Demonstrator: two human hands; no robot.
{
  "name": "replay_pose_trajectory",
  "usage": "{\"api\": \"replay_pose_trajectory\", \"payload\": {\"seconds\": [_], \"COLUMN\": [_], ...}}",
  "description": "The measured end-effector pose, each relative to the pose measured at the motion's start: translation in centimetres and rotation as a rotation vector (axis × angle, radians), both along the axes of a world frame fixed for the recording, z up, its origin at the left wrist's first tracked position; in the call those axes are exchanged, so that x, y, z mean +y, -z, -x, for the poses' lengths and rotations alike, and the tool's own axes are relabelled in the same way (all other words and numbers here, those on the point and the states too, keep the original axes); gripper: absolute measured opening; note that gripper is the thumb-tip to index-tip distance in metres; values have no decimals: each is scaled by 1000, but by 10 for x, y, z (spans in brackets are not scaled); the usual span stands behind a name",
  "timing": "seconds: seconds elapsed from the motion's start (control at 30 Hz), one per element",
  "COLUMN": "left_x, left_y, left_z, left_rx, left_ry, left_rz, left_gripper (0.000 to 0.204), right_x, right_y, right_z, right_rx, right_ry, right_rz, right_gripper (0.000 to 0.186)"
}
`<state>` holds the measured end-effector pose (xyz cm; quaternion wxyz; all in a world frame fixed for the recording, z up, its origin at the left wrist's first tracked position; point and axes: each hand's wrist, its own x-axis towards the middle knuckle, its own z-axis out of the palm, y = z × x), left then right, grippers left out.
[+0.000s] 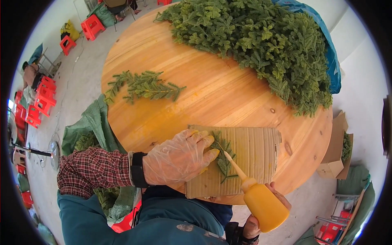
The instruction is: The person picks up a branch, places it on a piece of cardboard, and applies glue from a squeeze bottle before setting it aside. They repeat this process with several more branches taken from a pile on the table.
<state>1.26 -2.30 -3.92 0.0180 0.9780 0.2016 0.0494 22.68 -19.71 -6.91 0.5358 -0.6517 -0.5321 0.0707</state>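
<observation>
My left hand [177, 157], in a clear plastic glove with yellow stains on the fingertips, is closed on a green fir-like sprig [223, 163]. The sprig lies over a piece of corrugated cardboard [259, 151] at the table's near edge. My right hand [261, 212] is wrapped round a yellow squeeze bottle [265, 206], tilted so its long pale nozzle points up and left. The nozzle tip is at the sprig's stem; whether it touches cannot be made out. Part of the sprig is hidden by my left fingers.
A big heap of green sprigs [261, 45] covers the round wooden table's [196, 104] far right, beside a blue bag [332, 61]. Several loose sprigs [143, 85] lie at left. A green sack [92, 122] stands left, a cardboard box [332, 157] right. Red stools [92, 27] and people are farther off.
</observation>
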Motion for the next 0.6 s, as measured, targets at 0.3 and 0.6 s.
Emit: {"api": "replay_pose_trajectory", "payload": {"seconds": [0.3,0.6], "left_x": [1,1], "left_y": [2,4], "left_z": [0,-1], "left_rx": [93,98], "left_ry": [-4,0], "left_rz": [-35,-51], "left_gripper": [45,44], "right_x": [15,5], "right_y": [2,-7], "right_z": [10,7], "right_rx": [81,14], "right_ry": [-10,-8], "right_rz": [-81,-5], "right_gripper": [86,87]}}
